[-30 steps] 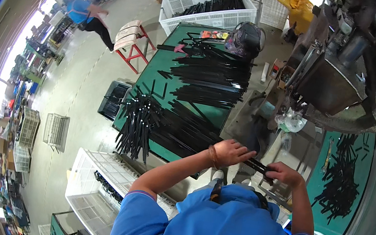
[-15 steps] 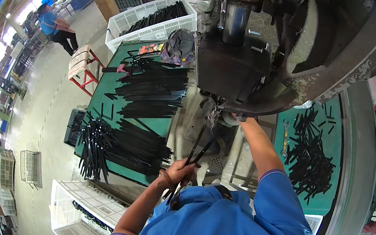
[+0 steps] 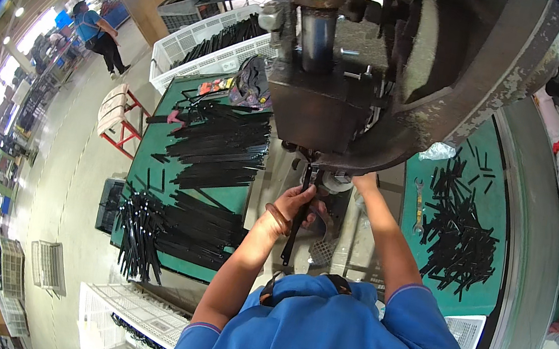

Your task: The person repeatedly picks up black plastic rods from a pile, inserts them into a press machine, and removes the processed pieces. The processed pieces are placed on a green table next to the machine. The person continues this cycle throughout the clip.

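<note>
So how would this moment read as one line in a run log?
left hand: grips black strip, upright | right hand: at press machine base, grasp unclear | left: green table with black strips

Black strip (image 3: 295, 223), green table (image 3: 153, 157)

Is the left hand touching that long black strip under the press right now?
Touching. The head view shows the left hand wrapped around the black strip, which passes through its fingers.

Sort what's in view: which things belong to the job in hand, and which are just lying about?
In hand: left hand gripping black strip; right hand at press machine.
Lying about: stacked strips, short pieces, red stool, white crate.
</note>
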The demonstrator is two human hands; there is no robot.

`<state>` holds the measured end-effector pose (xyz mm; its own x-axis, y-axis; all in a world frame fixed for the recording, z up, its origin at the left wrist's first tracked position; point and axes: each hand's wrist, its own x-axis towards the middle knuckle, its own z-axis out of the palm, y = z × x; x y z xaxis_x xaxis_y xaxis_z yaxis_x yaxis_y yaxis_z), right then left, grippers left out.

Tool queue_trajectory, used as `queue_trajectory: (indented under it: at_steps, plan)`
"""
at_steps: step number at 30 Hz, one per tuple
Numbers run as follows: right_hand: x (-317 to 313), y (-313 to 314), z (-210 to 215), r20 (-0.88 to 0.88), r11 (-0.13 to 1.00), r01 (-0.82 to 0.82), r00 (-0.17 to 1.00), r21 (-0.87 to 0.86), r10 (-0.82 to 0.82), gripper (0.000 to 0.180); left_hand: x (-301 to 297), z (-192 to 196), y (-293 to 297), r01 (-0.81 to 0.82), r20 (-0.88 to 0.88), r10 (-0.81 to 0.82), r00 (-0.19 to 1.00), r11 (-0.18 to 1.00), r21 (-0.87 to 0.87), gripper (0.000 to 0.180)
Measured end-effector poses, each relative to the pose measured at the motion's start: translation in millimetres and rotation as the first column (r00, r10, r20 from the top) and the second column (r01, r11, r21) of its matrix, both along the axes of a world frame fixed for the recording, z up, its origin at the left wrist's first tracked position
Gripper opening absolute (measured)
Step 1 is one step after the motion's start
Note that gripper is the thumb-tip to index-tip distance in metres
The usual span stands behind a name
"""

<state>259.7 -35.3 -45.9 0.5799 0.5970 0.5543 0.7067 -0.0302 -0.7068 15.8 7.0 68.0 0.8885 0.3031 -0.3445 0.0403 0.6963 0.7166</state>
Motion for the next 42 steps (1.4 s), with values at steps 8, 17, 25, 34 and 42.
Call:
queue_trajectory:
  at_steps: [8,17,25,34,42]
  plan:
    - [-63,-61,99,-0.509,0.971,-0.236,0.842,-0.049,0.179,0.016,6,-9,7,0.029,0.043,-0.027,0.999,0.999,-0.034,0.038]
    - [-115,-14,110,0.101,0.985,-0.169,0.980,-0.042,0.172,0.018,4,-41,8,0.008,-0.018,-0.009,1.000,0.999,-0.037,0.028]
    - [-123,-1,108,-0.617,0.988,-0.111,0.787,-0.106,0.023,0.026,-7,-39,0,-0.051,-0.003,0.051,0.999,0.998,-0.032,0.023]
    - [-132,-36,82,-0.863,0.969,-0.242,0.481,0.041,0.157,0.018,-13,-49,3,0.022,0.034,-0.020,0.999,0.998,-0.066,0.029]
    - [-136,-25,97,-0.722,0.963,-0.267,0.661,0.027,0.204,0.016,-56,-56,-1,-0.009,0.003,0.009,1.000,1.000,0.027,0.028]
